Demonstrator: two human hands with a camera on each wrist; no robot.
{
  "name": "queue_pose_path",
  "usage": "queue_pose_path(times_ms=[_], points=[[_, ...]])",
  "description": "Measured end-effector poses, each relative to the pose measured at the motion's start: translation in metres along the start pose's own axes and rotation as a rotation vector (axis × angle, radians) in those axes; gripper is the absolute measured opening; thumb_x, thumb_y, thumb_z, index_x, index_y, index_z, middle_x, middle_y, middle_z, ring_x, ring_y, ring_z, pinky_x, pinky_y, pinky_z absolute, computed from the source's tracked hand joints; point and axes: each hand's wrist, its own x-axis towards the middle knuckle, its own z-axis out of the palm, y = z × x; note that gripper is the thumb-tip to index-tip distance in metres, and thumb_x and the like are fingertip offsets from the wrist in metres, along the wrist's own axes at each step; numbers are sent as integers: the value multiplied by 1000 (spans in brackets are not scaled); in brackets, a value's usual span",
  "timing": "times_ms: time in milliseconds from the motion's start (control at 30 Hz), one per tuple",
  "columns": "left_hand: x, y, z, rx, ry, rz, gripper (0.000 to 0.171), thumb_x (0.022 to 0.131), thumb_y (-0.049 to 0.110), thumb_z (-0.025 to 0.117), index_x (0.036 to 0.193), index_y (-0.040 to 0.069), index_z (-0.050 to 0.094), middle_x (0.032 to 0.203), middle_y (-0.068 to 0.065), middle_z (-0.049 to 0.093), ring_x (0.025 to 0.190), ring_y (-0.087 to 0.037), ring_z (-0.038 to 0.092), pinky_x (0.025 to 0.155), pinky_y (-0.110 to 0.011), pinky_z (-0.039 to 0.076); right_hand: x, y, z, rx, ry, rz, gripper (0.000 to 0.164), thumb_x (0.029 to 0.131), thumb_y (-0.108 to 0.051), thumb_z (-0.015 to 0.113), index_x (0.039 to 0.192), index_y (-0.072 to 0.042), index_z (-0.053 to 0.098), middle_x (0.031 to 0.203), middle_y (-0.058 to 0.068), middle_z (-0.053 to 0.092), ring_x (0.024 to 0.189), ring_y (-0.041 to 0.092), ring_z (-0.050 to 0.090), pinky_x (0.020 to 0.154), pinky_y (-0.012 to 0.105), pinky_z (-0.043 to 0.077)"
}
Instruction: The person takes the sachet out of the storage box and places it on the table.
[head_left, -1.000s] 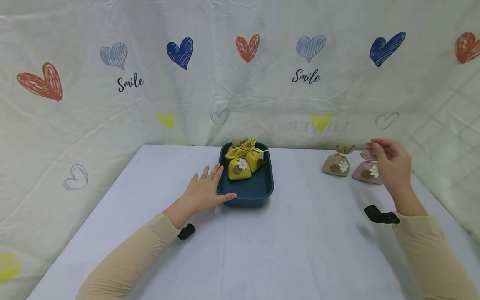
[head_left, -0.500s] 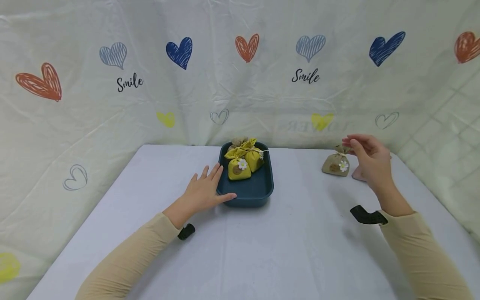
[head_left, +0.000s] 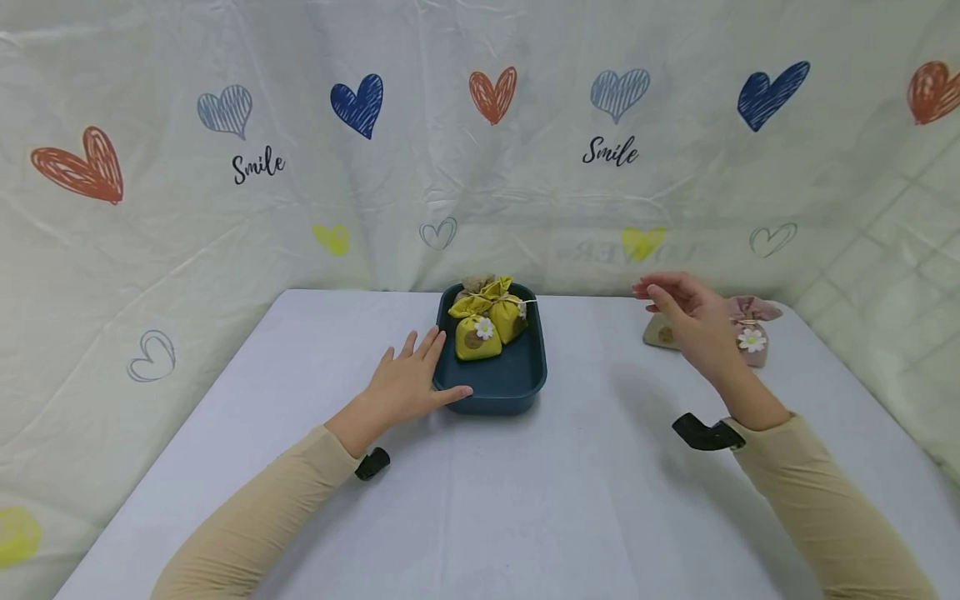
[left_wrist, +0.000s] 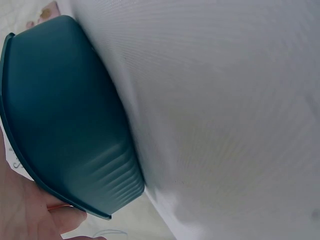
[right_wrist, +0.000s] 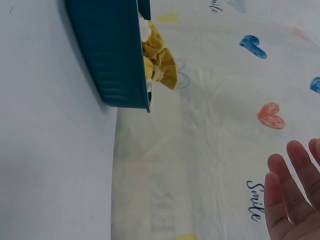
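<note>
A dark teal tray (head_left: 491,385) sits on the white table with several small drawstring pouches in its far half. Two yellow pouches (head_left: 478,338) show in front, and a beige one (head_left: 477,283) is behind them. My left hand (head_left: 401,387) rests spread on the tray's left rim, thumb along the near corner. To the right, my right hand (head_left: 693,321) hovers with loosely bent fingers and nothing visible in them. Behind it, a beige-grey pouch (head_left: 658,333) is mostly hidden. A pink pouch (head_left: 752,321) with a white flower stands just right of that hand.
A white cloth covers the table (head_left: 562,500). Close behind its far edge hangs a pale curtain (head_left: 555,183) printed with hearts and "Smile". Black wrist cameras (head_left: 707,433) stick out from the sleeves.
My right hand has moved left from over the pink pouch to in front of the beige-grey one, uncovering the pink pouch's top. The left hand and the tray have stayed in place.
</note>
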Motion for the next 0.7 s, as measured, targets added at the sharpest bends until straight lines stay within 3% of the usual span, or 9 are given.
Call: queue_pose_path(times_ms=[133,333,567,700], points=[[-1,0,-1,2,3,-1,109,91,80,49,166,9,13,171,-9,10,155,-40,11,118,-65,17,3,-1,8,42,-39,-4,23,105,-3,57,122,11,63,108,-4,72,101,7,67,83,16,53],[0,0,0,-4,-5,-6,110,90,82,48,166,11,12,171,-8,9,155,-39,10,119,-65,16,8,-4,20,42,-86,-4,23,105,-3,57,122,10,64,109,0,72,100,6,66,83,16,53],[0,0,0,-8,-7,-8,110,90,82,47,166,11,12,171,-7,8,155,-39,8,119,-65,15,16,-11,38,3,-125,1,24,105,-4,58,124,9,65,114,21,69,99,0,65,84,14,52],[-1,1,-1,-7,-7,-7,110,90,82,48,166,11,12,171,-7,8,155,-39,8,119,-65,15,20,-13,47,6,-162,15,24,105,-4,58,125,9,65,116,25,68,99,3,66,84,15,52]])
